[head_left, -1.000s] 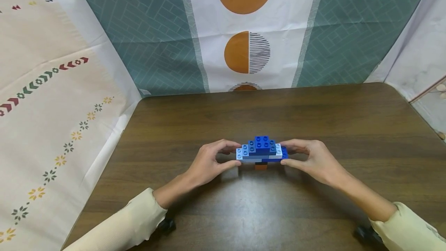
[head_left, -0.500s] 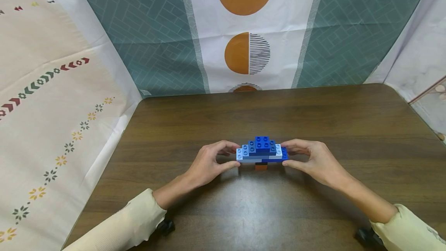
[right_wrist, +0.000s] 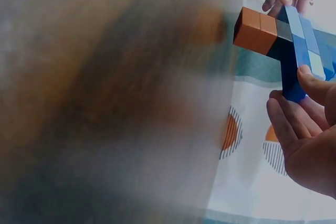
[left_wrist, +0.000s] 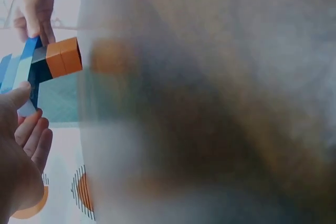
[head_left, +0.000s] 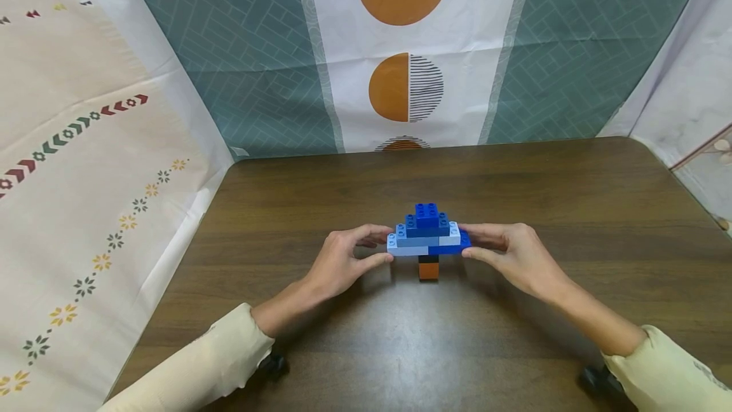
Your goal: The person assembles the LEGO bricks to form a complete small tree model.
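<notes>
A toy brick model (head_left: pixel 426 227) stands in front of me, with stepped tiers in several blues above a narrow black and orange stem (head_left: pixel 429 270). My left hand (head_left: pixel 343 262) pinches the left end of its widest tier between thumb and fingers. At the opposite end, my right hand (head_left: pixel 517 259) grips the dark blue brick the same way. Both wrist views show the model from below, its orange stem bricks (right_wrist: pixel 255 31) pointing at the table. A narrow gap seems to part the stem from its blurred reflection in the left wrist view.
The brown wooden table (head_left: pixel 434 348) has a glossy patch nearest me. Behind it hangs a patterned teal and white cloth (head_left: pixel 257 49); a cream cloth (head_left: pixel 86 221) drapes along the left side. Dark wrist devices (head_left: pixel 273 366) show below the sleeves.
The model's top has tipped back, away from me, so more of its front and the orange stem shows. Both hands have kept their hold and shifted up slightly with it.
</notes>
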Tool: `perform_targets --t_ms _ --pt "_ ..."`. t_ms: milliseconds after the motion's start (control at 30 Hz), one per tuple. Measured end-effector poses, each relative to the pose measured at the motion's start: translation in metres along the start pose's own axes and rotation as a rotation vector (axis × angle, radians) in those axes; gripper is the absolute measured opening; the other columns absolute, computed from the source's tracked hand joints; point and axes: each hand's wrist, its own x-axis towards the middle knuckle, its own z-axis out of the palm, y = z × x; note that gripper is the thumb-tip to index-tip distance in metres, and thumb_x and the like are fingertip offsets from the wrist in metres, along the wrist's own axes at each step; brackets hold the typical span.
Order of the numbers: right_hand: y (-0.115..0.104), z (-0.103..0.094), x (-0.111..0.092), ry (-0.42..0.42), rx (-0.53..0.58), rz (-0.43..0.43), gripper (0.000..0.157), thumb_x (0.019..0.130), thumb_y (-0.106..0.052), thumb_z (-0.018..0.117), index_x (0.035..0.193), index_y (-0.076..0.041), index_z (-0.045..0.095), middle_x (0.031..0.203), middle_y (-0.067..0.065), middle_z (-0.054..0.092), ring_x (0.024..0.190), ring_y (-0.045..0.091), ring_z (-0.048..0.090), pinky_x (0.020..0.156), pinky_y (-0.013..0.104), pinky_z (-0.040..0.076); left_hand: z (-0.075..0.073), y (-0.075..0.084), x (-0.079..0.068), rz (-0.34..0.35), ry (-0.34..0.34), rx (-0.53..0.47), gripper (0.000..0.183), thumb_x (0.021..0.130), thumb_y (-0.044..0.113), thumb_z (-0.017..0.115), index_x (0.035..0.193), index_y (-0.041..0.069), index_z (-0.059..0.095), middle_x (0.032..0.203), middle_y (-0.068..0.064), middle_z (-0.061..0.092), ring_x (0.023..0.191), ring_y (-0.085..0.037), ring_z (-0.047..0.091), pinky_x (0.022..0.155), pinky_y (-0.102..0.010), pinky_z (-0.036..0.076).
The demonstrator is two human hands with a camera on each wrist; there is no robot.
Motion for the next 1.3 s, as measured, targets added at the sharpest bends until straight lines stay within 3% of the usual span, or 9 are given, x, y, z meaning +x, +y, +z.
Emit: perform_targets --t_ms 200,367,467,633,767,967,1067,1167,1300 --pt "0.0 -0.002 0.008 -0.002 -0.024 0.001 0.047 0.096 -0.008 0.08 0.141 -0.003 0.068 0.131 0.019 0.072 0.114 0.035 0.074 0.092 0.043 0.059 -0.004 0.0 0.006 0.008 0.016 0.01 0.04 0.096 0.015 0.082 0.133 0.005 0.074 0.124 -0.011 0.076 0.104 -0.029 0.078 0.089 -0.047 0.063" --pt "0.004 -0.002 0.016 -0.004 -0.065 0.014 0.045 0.098 -0.009 0.078 0.141 -0.003 0.068 0.13 0.019 0.072 0.11 0.036 0.075 0.081 0.028 0.063 -0.006 -0.002 0.013 0.009 0.004 0.081 0.038 0.097 0.018 0.08 0.132 0.004 0.074 0.123 -0.009 0.076 0.106 -0.021 0.077 0.085 -0.032 0.063" --pt "0.007 -0.002 0.02 -0.004 -0.077 0.024 0.043 0.099 -0.011 0.077 0.14 -0.001 0.068 0.128 0.02 0.073 0.1 0.034 0.076 0.061 0.021 0.054 -0.007 -0.003 0.018 -0.014 -0.009 0.116 0.037 0.098 0.019 0.08 0.13 0.004 0.075 0.121 -0.008 0.077 0.1 -0.017 0.077 0.079 -0.023 0.061" --pt "0.012 0.0 0.029 -0.014 -0.093 0.054 0.041 0.1 -0.016 0.076 0.138 0.0 0.069 0.125 0.023 0.073 0.083 0.028 0.067 0.049 0.028 0.036 -0.007 -0.006 0.027 -0.068 -0.032 0.165 0.035 0.099 0.022 0.078 0.13 0.005 0.076 0.121 -0.009 0.077 0.071 -0.012 0.066 0.058 -0.021 0.052" --pt "0.019 0.003 0.038 -0.022 -0.124 0.08 0.038 0.101 -0.017 0.076 0.134 0.001 0.071 0.124 0.023 0.073 0.073 0.024 0.058 0.049 0.03 0.031 -0.006 -0.01 0.033 -0.104 -0.052 0.203 0.034 0.1 0.023 0.077 0.129 0.006 0.076 0.122 -0.008 0.077 0.065 -0.012 0.058 0.052 -0.024 0.044" --pt "0.029 0.008 0.05 -0.025 -0.158 0.077 0.034 0.101 -0.015 0.076 0.129 0.004 0.074 0.121 0.024 0.074 0.092 0.03 0.068 0.05 0.03 0.033 -0.004 -0.018 0.042 -0.153 -0.063 0.23 0.029 0.1 0.024 0.077 0.125 0.008 0.08 0.118 -0.008 0.078 0.06 -0.009 0.046 0.051 -0.024 0.034" --pt "0.032 0.01 0.054 -0.024 -0.176 0.066 0.032 0.101 -0.015 0.076 0.127 0.004 0.075 0.12 0.024 0.075 0.102 0.033 0.072 0.056 0.029 0.041 -0.003 -0.02 0.045 -0.166 -0.052 0.236 0.028 0.099 0.023 0.078 0.123 0.009 0.081 0.115 -0.007 0.079 0.061 -0.01 0.048 0.051 -0.024 0.033" --pt "0.033 0.012 0.057 -0.025 -0.195 0.062 0.031 0.101 -0.015 0.076 0.126 0.003 0.075 0.119 0.023 0.075 0.109 0.036 0.073 0.068 0.033 0.051 -0.002 -0.023 0.046 -0.17 -0.036 0.242 0.026 0.099 0.023 0.079 0.121 0.01 0.082 0.113 -0.006 0.08 0.062 -0.009 0.05 0.051 -0.024 0.034" --pt "0.034 0.013 0.059 -0.022 -0.211 0.064 0.029 0.101 -0.015 0.076 0.124 0.003 0.076 0.118 0.024 0.075 0.111 0.039 0.073 0.082 0.047 0.06 0.0 -0.025 0.048 -0.171 -0.027 0.255 0.025 0.098 0.024 0.079 0.119 0.011 0.083 0.111 -0.004 0.08 0.076 -0.005 0.066 0.056 -0.023 0.047"
